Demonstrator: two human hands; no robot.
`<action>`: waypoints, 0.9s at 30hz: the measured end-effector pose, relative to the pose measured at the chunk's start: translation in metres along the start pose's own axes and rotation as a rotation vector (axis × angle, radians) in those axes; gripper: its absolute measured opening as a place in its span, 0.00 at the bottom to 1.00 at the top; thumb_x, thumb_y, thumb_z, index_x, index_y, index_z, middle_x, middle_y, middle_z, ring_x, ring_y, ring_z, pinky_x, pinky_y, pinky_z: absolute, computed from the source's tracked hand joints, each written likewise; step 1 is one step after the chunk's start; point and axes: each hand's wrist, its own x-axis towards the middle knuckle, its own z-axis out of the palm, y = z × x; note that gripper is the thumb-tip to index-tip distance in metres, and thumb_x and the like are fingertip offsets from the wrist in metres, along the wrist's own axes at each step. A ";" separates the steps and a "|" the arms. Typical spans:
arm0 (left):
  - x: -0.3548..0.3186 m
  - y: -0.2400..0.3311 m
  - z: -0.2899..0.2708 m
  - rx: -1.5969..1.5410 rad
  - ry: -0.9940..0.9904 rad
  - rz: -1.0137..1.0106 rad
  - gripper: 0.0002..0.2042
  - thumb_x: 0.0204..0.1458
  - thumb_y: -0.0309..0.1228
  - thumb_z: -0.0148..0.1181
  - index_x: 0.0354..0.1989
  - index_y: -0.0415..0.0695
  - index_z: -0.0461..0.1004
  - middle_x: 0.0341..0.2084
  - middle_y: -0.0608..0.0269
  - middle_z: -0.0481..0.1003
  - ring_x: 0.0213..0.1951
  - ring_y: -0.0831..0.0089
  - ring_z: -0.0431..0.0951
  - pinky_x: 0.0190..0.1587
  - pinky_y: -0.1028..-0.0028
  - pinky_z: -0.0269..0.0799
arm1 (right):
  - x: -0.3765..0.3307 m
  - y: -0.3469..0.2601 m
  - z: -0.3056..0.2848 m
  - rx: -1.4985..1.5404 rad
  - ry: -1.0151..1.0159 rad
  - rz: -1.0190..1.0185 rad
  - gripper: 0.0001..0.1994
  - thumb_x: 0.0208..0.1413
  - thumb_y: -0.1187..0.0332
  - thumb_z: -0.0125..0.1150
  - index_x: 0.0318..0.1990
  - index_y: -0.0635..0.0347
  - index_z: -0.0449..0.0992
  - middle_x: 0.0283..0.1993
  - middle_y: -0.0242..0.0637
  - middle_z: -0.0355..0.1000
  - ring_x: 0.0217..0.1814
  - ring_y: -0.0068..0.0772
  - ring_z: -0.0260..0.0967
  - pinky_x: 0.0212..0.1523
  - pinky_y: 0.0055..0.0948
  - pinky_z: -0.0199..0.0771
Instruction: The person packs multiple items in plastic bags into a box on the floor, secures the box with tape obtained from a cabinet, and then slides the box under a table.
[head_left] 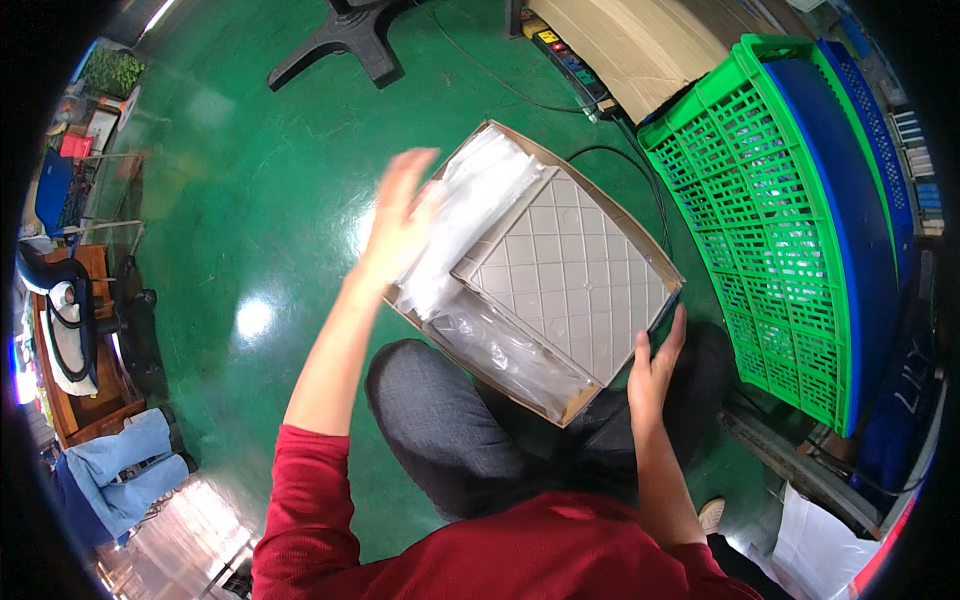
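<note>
An open cardboard box (612,214) sits tilted before my knees. In it lies a grey-beige plastic tray (560,265) with a ribbed grid surface. Clear plastic bags (480,195) are packed along the box's left side, and more clear plastic film (510,350) lies along its near side. My left hand (400,220), a little blurred by motion, is over the box's left edge beside the bags, fingers apart and holding nothing. My right hand (655,365) grips the box's right corner, thumb and fingers on either side of the wall, next to a dark strip there.
Stacked green (770,240) and blue plastic crates stand at the right. A cardboard sheet (630,50) and a power strip (565,60) with cables lie at the far right. A black chair base (345,40) rests on the green floor ahead. Folded jeans (125,475) are at the left.
</note>
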 end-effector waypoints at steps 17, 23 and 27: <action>0.010 -0.083 0.009 0.262 -0.340 -0.312 0.24 0.54 0.35 0.44 0.57 0.36 0.55 0.45 0.36 0.65 0.50 0.45 0.65 0.53 0.57 0.61 | -0.024 0.092 0.017 -0.133 -0.023 0.470 0.24 0.57 0.59 0.41 0.54 0.72 0.60 0.54 0.61 0.60 0.59 0.57 0.55 0.59 0.39 0.53; -0.022 -0.112 0.016 0.454 -0.320 -0.185 0.12 0.54 0.32 0.44 0.39 0.35 0.67 0.23 0.39 0.72 0.29 0.44 0.74 0.33 0.54 0.70 | -0.020 0.055 0.034 -0.252 0.165 0.338 0.19 0.58 0.63 0.42 0.47 0.73 0.66 0.39 0.63 0.68 0.44 0.62 0.65 0.44 0.48 0.64; -0.030 -0.121 0.011 0.420 -0.193 -0.199 0.10 0.53 0.31 0.45 0.32 0.35 0.67 0.20 0.39 0.72 0.27 0.43 0.73 0.31 0.53 0.68 | 0.021 0.047 0.031 -0.337 0.169 0.169 0.17 0.58 0.64 0.42 0.46 0.70 0.66 0.34 0.60 0.70 0.38 0.61 0.68 0.38 0.48 0.68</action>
